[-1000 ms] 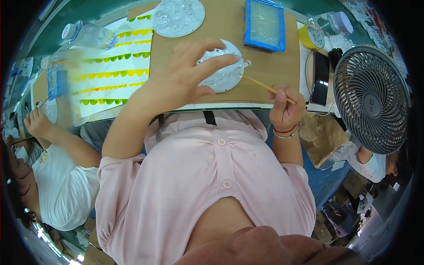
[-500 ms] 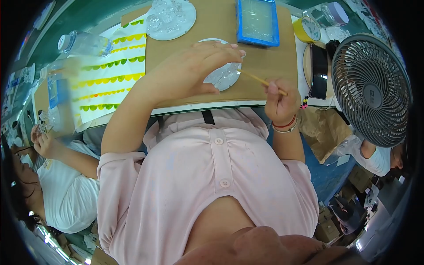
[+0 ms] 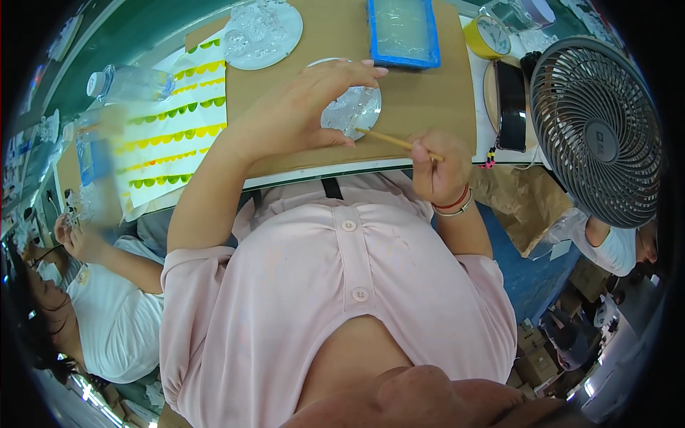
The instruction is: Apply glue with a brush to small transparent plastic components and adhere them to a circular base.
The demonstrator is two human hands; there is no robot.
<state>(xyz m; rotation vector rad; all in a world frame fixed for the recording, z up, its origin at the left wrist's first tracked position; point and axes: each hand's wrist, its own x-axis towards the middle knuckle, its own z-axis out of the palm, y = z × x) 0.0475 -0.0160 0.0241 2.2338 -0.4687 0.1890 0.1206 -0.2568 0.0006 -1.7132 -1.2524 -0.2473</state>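
A white round plate (image 3: 369,107) with clear, glassy pieces (image 3: 344,116) lies on the brown cardboard in front of me. My left hand (image 3: 308,103) arches over its left side, thumb and fingers wide apart; no held thing shows between them. Between the pinched fingers of my right hand (image 3: 441,165) is a thin wooden stick (image 3: 391,138), slanting left so its tip meets the clear pieces near the plate's lower edge. Farther back sits a larger white plate (image 3: 291,39) heaped with similar clear pieces. A blue-rimmed tray (image 3: 404,61) holding a pale, see-through layer is to its right.
On the left lie a sheet with yellow and green scalloped strips (image 3: 171,118) and a clear bottle (image 3: 135,83). A yellow tape roll (image 3: 487,38), a black phone-like slab (image 3: 511,107) and a grey fan (image 3: 596,132) stand right. A co-worker (image 3: 114,314) sits at left.
The stick's tip has shifted left and down across the small plate, my right hand moving with it. My left hand keeps its arch over the plate. The whole view has shifted slightly.
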